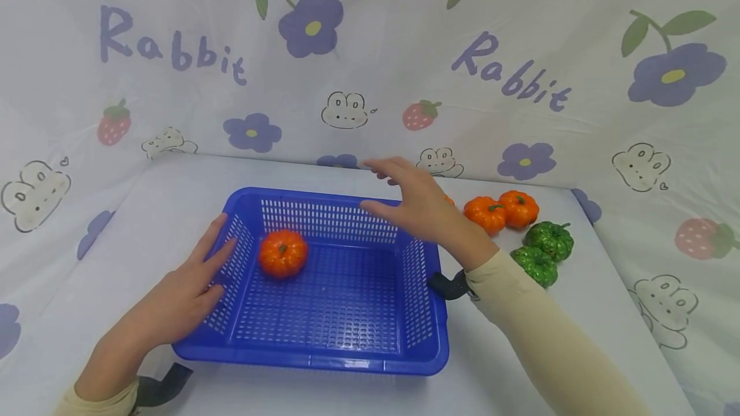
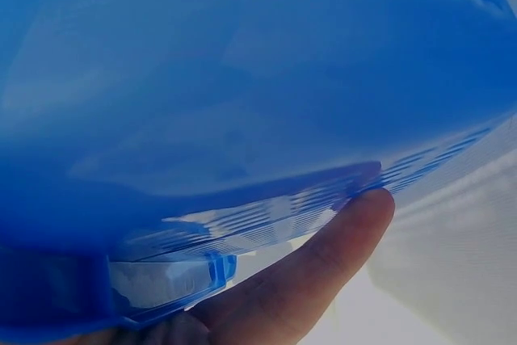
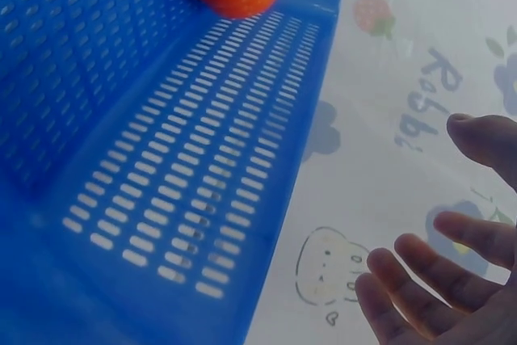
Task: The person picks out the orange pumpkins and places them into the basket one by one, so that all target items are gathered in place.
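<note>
A blue plastic basket [image 1: 324, 363] with slotted walls stands on the white table. Inside it, near the left wall, sits a small orange toy pumpkin [image 1: 283, 253] with a green stem. My left hand [image 1: 179, 300] rests on the basket's left rim, its fingers lying extended along it; a finger [image 2: 323, 272] touches the slotted wall in the left wrist view. Over the basket's far right corner my right hand [image 1: 424, 204] is raised, fingers spread and thumb apart, with nothing in it. The right wrist view shows those fingers [image 3: 428, 280] beyond the basket's rim.
Right of the basket lie two orange pumpkins [image 1: 484, 214] and two green pumpkins [image 1: 549, 241], close together. Another orange pumpkin [image 1: 449, 199] is mostly hidden behind my right hand. A printed rabbit-and-flower cloth [image 1: 370, 50] hangs behind the table.
</note>
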`<state>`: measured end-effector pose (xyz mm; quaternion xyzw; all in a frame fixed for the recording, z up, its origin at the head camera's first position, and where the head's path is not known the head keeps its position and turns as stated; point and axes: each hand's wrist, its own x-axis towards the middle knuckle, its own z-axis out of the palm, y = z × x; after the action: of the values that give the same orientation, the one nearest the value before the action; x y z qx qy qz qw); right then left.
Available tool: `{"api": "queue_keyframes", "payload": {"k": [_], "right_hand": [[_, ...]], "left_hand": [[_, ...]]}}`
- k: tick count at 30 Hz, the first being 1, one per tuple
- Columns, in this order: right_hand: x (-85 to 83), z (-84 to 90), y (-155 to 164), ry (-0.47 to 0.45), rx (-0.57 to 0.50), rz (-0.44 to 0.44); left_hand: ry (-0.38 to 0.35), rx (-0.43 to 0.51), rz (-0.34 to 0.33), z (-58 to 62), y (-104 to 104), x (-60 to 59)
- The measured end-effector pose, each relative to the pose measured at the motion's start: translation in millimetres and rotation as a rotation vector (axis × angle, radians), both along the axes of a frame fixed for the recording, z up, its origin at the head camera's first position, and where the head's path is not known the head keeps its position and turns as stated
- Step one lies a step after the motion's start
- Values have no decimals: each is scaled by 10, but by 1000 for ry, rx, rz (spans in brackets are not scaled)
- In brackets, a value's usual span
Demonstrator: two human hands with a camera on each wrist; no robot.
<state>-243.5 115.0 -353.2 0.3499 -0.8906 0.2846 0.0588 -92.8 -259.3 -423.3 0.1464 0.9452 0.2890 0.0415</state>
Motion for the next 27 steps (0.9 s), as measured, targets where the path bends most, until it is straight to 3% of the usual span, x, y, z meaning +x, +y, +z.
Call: {"api": "queue_keyframes", "payload": {"k": [27], "right_hand": [[-63,-36,265,-2,-5,-54]], "left_hand": [[5,-10,-3,15,4,-2]]}}
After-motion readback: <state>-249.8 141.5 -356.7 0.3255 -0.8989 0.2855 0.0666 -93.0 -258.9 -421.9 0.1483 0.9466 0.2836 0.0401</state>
